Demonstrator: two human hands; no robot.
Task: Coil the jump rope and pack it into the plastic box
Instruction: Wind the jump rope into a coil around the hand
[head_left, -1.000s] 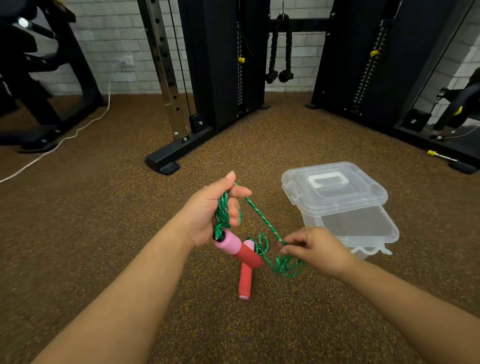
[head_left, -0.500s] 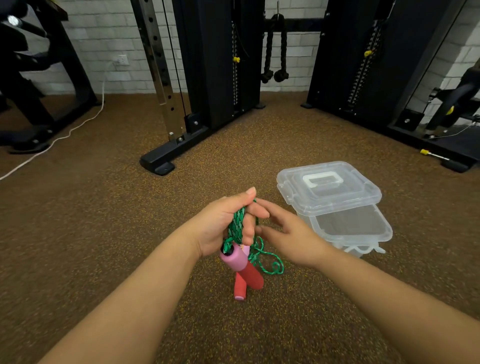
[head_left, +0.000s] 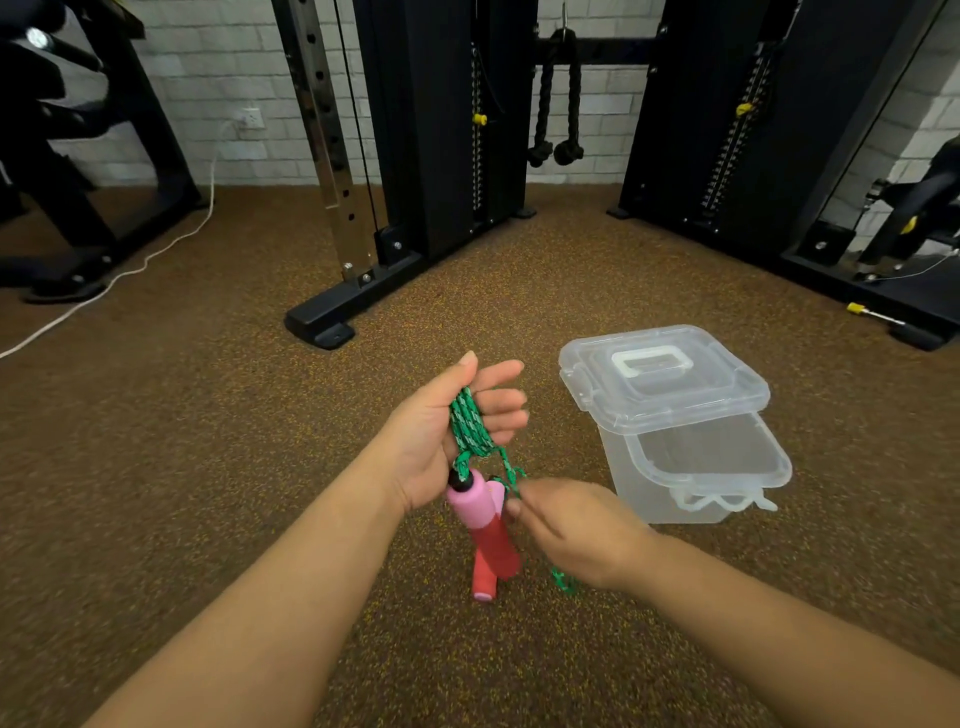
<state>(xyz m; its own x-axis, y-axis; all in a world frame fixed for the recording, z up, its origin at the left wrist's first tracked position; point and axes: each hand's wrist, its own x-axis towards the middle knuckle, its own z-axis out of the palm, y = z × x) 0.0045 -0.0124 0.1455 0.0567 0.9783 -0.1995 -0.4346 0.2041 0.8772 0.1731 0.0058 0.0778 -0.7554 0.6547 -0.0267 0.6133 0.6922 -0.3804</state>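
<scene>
My left hand (head_left: 452, 441) is raised at the centre, palm turned up, with several loops of the green jump rope (head_left: 470, 428) wound across it and its fingers nearly straight. The rope's two pink-and-red handles (head_left: 485, 530) hang below that palm. My right hand (head_left: 576, 530), just lower right, pinches a strand of the rope near the handles; a short green end shows under its wrist. The clear plastic box (head_left: 691, 467) stands on the floor to the right, its lid (head_left: 662, 376) hinged back and resting tilted over the far rim.
Brown speckled gym flooring (head_left: 208, 441) lies all around. A black cable machine base (head_left: 332, 322) stands ahead left, another machine frame (head_left: 857, 291) at the right. A white cable (head_left: 104, 280) trails on the floor at far left.
My left hand's fingers have straightened out from around the rope loops. My right hand has dropped from beside those fingers down to the handles, drawing a strand downward.
</scene>
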